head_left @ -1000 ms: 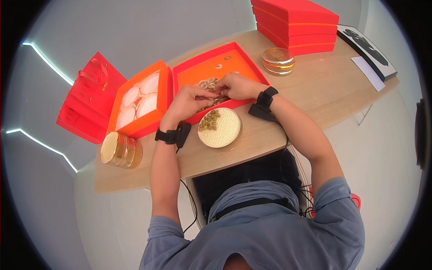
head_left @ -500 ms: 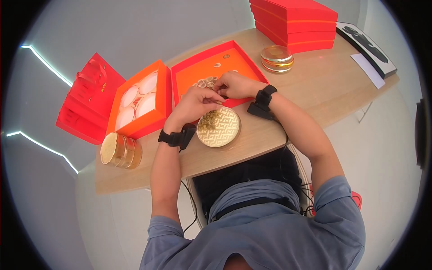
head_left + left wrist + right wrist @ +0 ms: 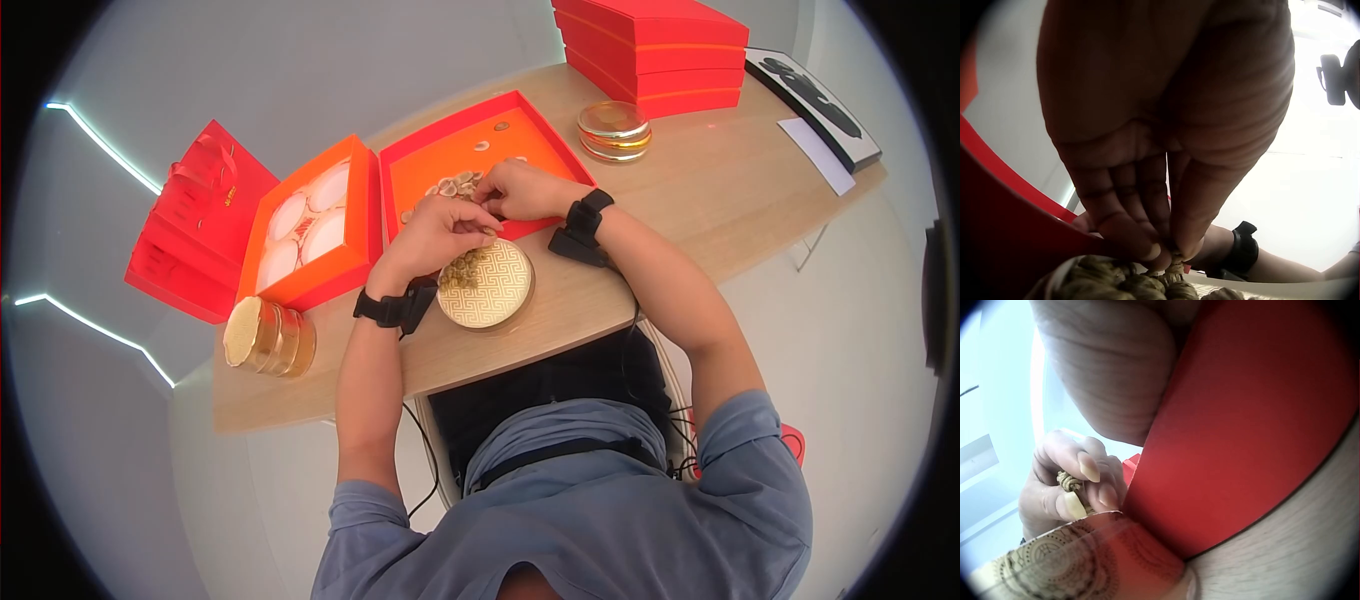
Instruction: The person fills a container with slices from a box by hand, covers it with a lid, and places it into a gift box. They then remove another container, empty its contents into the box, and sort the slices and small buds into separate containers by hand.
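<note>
My left hand is above the far rim of a round cream-and-gold patterned tin. Thumb and fingertips pinch a small knotted dried herb coil. Several more olive-brown dried herb coils lie heaped on the left part of the tin's top, just beneath those fingertips. Inside a shallow red box tray with an orange floor, my right hand reaches down at a pile of pale dried slices. Its fingertips are hidden in the head view, and I cannot tell whether they hold a slice.
Left of the tray stands an orange box with round white-lidded containers, beside a red gift bag. Gold stacked tins stand front left. To the right are a clear-and-gold round container, stacked red boxes and a framed picture.
My left hand has come back from the pile of slices in the tray to the tin's rim, carrying the coil. The right hand has stayed at the pile.
</note>
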### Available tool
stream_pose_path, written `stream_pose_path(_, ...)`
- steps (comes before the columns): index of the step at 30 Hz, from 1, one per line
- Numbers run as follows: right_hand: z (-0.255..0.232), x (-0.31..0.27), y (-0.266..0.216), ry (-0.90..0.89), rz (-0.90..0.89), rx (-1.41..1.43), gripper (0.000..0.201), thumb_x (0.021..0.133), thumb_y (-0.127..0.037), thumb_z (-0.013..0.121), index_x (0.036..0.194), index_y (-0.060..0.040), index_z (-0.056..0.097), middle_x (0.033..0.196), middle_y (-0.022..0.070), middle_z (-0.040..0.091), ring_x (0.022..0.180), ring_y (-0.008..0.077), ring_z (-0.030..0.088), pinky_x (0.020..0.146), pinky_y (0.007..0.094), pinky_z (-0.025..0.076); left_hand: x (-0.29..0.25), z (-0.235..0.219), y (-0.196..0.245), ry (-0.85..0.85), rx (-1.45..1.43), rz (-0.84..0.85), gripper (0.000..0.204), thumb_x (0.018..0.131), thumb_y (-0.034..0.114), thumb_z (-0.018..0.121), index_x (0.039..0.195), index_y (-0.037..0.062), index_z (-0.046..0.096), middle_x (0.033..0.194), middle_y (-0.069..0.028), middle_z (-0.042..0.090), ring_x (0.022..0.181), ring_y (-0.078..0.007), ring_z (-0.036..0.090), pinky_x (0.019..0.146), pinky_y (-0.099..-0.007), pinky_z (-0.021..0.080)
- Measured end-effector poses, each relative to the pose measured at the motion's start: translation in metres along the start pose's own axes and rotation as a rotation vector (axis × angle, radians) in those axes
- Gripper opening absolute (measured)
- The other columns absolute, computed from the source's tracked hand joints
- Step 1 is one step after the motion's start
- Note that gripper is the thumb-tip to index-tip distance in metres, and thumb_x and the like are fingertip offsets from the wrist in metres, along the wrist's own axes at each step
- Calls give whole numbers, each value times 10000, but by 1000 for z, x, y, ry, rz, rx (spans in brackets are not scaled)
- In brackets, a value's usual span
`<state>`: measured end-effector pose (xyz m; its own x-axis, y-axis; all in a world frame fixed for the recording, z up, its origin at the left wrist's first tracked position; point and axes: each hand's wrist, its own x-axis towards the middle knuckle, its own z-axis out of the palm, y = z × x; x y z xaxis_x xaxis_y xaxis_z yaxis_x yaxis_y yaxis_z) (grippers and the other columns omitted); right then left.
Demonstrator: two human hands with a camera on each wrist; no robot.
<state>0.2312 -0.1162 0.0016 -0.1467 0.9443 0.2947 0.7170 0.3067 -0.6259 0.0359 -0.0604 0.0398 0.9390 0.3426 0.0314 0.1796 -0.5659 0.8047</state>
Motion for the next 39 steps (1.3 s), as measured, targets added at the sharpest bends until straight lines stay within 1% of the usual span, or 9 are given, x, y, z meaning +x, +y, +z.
stream_pose_path(12,2,1,4,1,-15,-1,153,803,-49,668,944,-17,716,818,163,706,741,248,678,699,348,519,0,-3,0,51,2,-13,177,799,9,716,975,4,731,849,-67,719,777,-100,657,720,-256,528)
stream_pose_path(15,2,0,3,12,-21,-11,136,820,-64,672,940,-19,717,811,159,706,728,243,676,689,345,520,0,-7,-5,12,75,35,193,776,4,732,969,11,734,815,-48,710,742,-96,634,691,-252,514)
stream_pose_path(18,-1,0,-1,-2,-12,-25,127,834,-78,675,938,-17,715,803,154,705,716,236,675,679,340,522,-2,-6,-4,-78,36,62,178,764,-9,750,939,16,736,855,-16,674,776,-87,612,687,-234,491)
stream_pose_path(21,-1,-1,-2,-6,3,-27,129,835,-79,679,941,-13,711,796,149,705,708,228,673,671,336,523,-5,-6,4,-104,214,229,199,717,4,775,909,46,740,852,-9,659,787,-110,582,681,-254,460)
stream_pose_path(24,-1,-1,-2,-2,-4,-21,138,830,-78,685,946,-8,708,793,147,705,709,221,674,668,334,523,-3,-4,0,-103,300,285,220,687,18,785,896,70,742,849,-14,656,789,-136,559,682,-279,439)
stream_pose_path(27,-1,-1,-2,2,-1,-6,140,821,-69,687,944,-5,708,790,149,705,711,219,675,669,334,524,-3,-3,0,-94,363,299,213,690,13,780,892,65,738,849,-27,652,803,-152,577,709,-289,459)
stream_pose_path(33,-1,-1,-2,2,-13,-7,139,803,-50,679,929,-2,714,783,149,706,715,213,677,671,330,525,-3,-1,2,-49,338,232,195,710,6,767,899,41,730,847,-41,648,850,-177,600,772,-305,479)
stream_pose_path(36,0,0,1,1,-13,21,147,800,-52,679,933,-2,715,784,148,707,716,210,677,679,329,527,-2,-2,2,-44,325,260,175,730,1,756,900,30,727,841,-29,644,825,-156,585,743,-289,469)
stream_pose_path(39,-3,-2,-5,-32,31,21,148,819,-86,676,942,-18,719,832,149,712,766,237,679,711,342,530,-6,-2,9,-5,230,168,153,761,2,737,912,25,730,832,-19,638,801,-130,562,709,-267,454)
